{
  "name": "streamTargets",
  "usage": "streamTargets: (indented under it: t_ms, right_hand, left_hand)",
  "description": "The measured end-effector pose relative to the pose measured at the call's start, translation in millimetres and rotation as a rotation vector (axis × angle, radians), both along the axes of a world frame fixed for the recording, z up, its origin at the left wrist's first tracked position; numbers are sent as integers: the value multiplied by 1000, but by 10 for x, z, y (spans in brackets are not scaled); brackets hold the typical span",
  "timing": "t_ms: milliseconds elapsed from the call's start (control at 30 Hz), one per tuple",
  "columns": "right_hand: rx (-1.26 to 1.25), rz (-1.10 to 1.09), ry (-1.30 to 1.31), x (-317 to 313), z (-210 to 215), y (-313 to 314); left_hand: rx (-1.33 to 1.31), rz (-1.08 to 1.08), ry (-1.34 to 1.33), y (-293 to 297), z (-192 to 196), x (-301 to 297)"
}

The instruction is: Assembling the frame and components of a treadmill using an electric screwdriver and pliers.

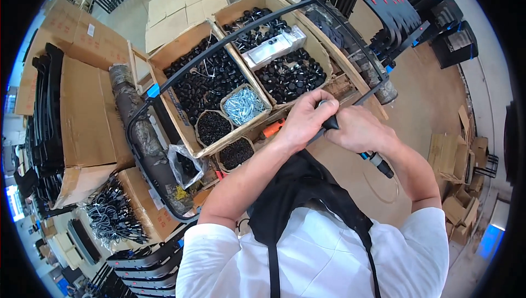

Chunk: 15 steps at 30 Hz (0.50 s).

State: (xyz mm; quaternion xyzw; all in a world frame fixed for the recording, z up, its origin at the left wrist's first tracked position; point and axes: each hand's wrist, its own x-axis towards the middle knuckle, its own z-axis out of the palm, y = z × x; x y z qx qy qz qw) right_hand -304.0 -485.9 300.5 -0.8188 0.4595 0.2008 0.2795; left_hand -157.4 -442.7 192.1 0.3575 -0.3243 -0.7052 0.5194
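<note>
A large black tubular frame with rounded corners lies across the work stand, and its near bar passes under my hands. My left hand is closed, thumb and fingers pinching a small black plastic piece at that bar. Right beside it, my right hand is wrapped round a powered screwdriver, whose black and blue tail end sticks out below the fist with a thin hose. The screwdriver's tip is hidden between the hands. Blue tape marks the frame's left bar.
Wooden bins ahead hold black knobs and black caps. Smaller boxes contain silver screws and dark screws. An orange tool lies near my left forearm. Cartons stand left, with bundled black cables below.
</note>
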Motion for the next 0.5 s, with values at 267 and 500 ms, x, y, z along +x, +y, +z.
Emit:
streamTargets:
  t_ms: [267, 500]
  right_hand:
    - [17, 109, -102, -349, -100, 322]
    - [-10, 206, -165, -453, -199, 341]
  left_hand:
    - [4, 146, 3, 495, -27, -316]
    - [-44, 289, -79, 652, -71, -449]
